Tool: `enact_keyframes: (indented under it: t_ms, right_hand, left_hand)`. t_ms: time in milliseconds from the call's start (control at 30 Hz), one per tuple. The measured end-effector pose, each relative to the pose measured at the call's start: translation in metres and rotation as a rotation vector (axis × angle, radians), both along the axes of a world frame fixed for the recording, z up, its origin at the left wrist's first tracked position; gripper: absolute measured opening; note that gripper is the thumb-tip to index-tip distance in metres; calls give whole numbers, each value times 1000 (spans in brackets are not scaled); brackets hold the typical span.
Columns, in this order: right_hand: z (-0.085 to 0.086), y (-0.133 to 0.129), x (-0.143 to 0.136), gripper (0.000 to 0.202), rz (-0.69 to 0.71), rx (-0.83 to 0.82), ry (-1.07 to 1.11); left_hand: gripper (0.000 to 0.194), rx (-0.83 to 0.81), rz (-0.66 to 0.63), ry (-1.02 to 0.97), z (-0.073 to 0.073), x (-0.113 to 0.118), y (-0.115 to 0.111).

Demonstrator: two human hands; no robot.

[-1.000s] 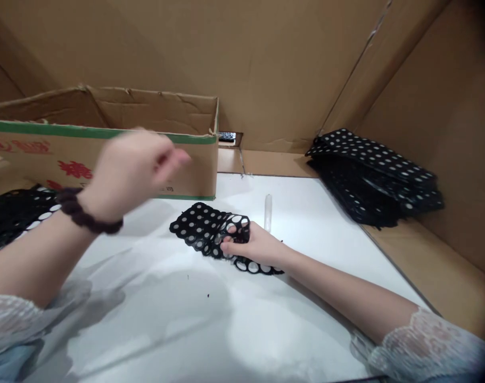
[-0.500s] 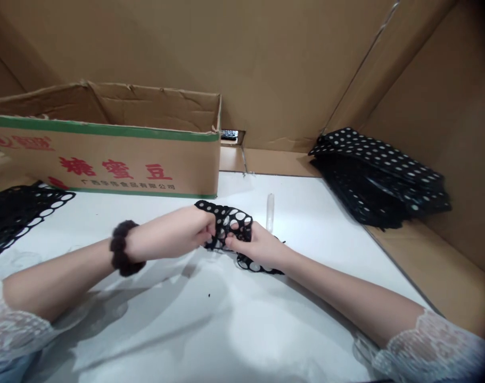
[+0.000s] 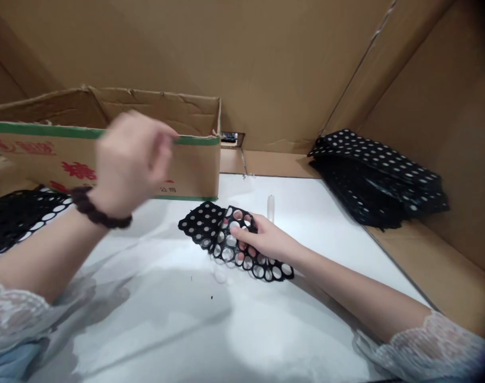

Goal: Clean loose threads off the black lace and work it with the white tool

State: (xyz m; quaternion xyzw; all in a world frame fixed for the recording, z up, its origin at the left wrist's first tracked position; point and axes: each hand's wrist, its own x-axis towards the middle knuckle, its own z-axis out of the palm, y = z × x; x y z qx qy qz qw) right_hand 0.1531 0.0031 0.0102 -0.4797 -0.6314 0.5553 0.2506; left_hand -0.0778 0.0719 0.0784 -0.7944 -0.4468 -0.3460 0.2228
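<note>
My right hand [image 3: 264,234] grips a piece of black fabric [image 3: 230,250] with round cut-outs, thumb on top and fingers beneath. The fabric's holes are large on the right part and small on the left part, which lies spread on the white table [image 3: 178,330]. My left hand [image 3: 132,157] is raised in front of the cardboard box [image 3: 194,165], blurred by motion. Its fingers are curled closed, and whatever may be inside them is hidden. A dark braided band [image 3: 100,210] circles that wrist.
Black cut-out fabric [image 3: 21,218] lies at the left edge. A stack of dotted black pieces [image 3: 381,178] leans at the right against the cardboard wall [image 3: 274,69]. A small clear tube [image 3: 270,207] lies behind my right hand. A tiny dark speck [image 3: 211,297] is on the table.
My left hand has let go of the fabric and moved up and left to the box. The fabric's left part has fallen open, while my right hand stays on it.
</note>
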Motion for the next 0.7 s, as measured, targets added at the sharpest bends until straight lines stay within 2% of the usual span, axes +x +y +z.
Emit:
enact_keyframes:
  t_ms: [67,133,200,300,333,367,467,533,567,633,700]
  right_hand:
    - [8,-2,2,36,47,33,-16]
    - [19,-4,6,37,120,54,-41]
    - [30,-6,15,36,207,48,-104]
    - [44,-6,38,31,346,48,-296]
    - [47,-6,46,31,375,77,-382]
    - [50,-6,53,34,348,145,-471]
    - [52,-4,60,41,141,429,-701]
    - [51,-1,52,47,66,599,-726]
    - [49,2,45,48,71,641,-696]
    - [43,8,30,41,164,607,-561]
    - [36,14,18,24,268,515,-429]
  left_hand:
    - [31,-288,-318,121,-21,25,-14]
    - [32,-533,-521,184,-38,40,-19]
    - [33,-746,-581,188,-47,44,-16]
    - [35,-950,-521,141,-46,39,-13]
    - [35,-976,-507,138,-44,37,-15]
    - [34,-986,-504,148,-43,37,-17]
    - [30,-972,-498,202,-42,39,-25]
    - [29,-949,-497,227,-43,42,-27]
    - [28,-939,-509,237,-45,42,-26]
    - [27,-914,-543,255,-47,42,-23]
    - [27,-864,-547,279,-50,39,-19]
